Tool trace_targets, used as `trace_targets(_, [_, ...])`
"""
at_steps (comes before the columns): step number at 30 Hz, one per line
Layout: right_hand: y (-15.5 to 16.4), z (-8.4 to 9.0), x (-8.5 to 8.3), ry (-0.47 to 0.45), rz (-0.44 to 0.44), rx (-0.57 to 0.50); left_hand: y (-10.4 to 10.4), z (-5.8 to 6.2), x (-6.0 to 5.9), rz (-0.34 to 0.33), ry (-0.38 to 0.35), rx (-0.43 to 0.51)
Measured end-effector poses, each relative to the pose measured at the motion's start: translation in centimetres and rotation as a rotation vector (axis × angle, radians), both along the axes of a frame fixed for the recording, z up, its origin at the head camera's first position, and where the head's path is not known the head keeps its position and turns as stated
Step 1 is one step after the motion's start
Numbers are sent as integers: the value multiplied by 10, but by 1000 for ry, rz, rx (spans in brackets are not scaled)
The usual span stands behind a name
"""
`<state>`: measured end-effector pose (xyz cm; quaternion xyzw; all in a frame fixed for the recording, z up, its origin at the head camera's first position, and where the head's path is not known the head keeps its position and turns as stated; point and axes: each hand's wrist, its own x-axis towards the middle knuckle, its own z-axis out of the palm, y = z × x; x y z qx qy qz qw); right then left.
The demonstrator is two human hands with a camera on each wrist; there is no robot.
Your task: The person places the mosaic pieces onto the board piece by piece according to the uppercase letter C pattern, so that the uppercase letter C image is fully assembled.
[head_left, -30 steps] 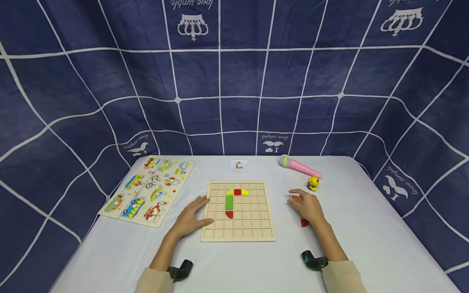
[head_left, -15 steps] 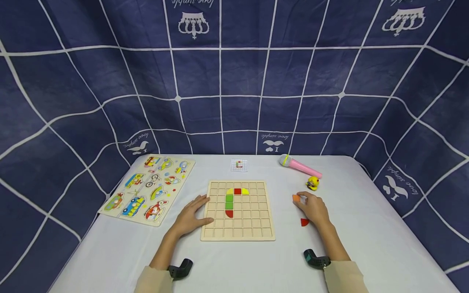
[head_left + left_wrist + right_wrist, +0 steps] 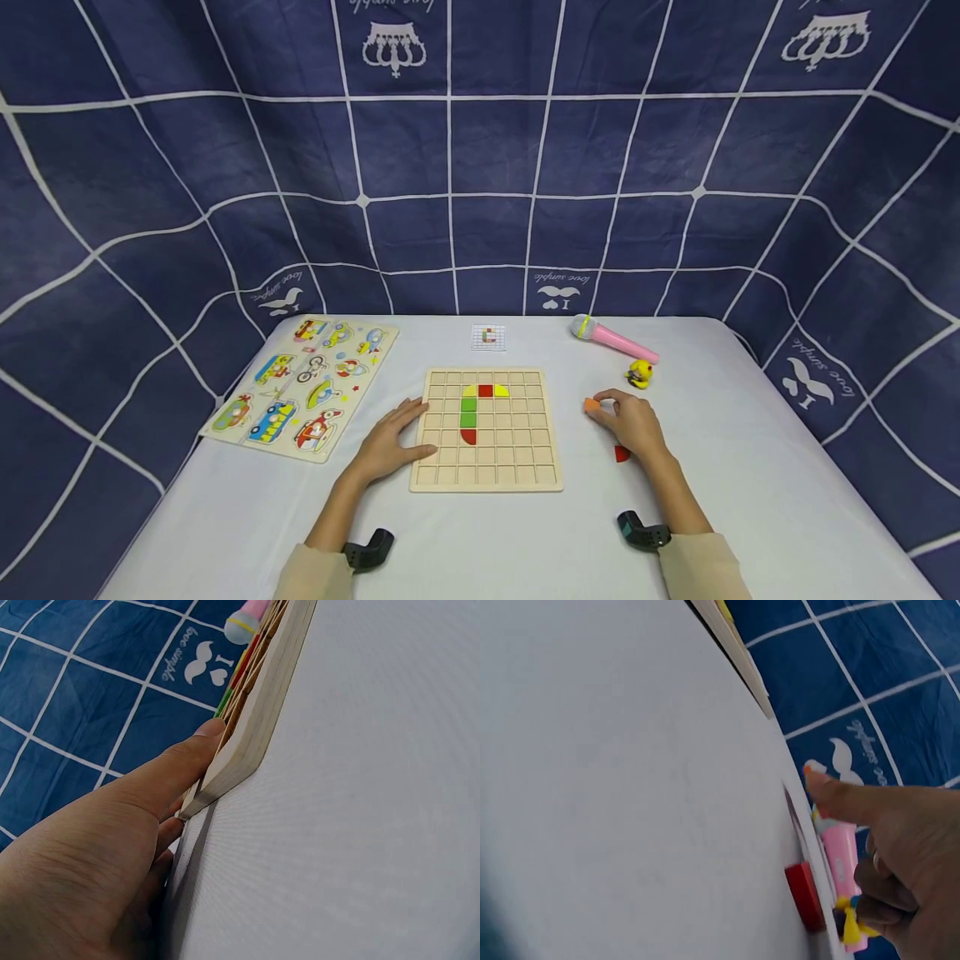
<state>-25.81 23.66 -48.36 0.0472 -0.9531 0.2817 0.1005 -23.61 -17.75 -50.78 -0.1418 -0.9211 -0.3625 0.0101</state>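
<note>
My right hand [image 3: 632,422] pinches an orange block [image 3: 591,405] between thumb and fingertips, right of the wooden grid board [image 3: 517,467]. In the right wrist view only a sliver of orange shows at the fingertip. Beneath that wrist lies a red quarter-round block [image 3: 622,453]. My left hand [image 3: 390,444] rests against the board's left edge, fingers extended and thumb over the rim. On the grid sit a red square [image 3: 486,391] between two yellow quarter-rounds [image 3: 502,392], two green squares [image 3: 468,412] below on the left, and a red quarter-round [image 3: 468,436] under them.
A small printed pattern card [image 3: 488,337] lies behind the board. A vehicle picture puzzle [image 3: 300,392] is at the left. A pink toy microphone [image 3: 618,341] and a yellow figurine [image 3: 640,374] lie at the back right. A checked dark blue cloth [image 3: 495,167] hangs behind.
My right hand's fingers have closed on the orange block, and it has moved slightly left from its spot. My left hand and the board stay put.
</note>
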Motion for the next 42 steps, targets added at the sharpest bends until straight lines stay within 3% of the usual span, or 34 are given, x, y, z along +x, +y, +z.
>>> trace_targets(7, [-44,9,7,100,140,-28,1,1,0,-5,1,12])
trace_targets(21, [-123,-3,22,78,383,-48,0,2,3,-9,2,18])
trace_targets(30, [-138,-10,20,145,405,23,1,2,2,-10,7,17])
trace_targets(42, [-140,-15,21,135,412,7,0,2,3,-4,-1,21])
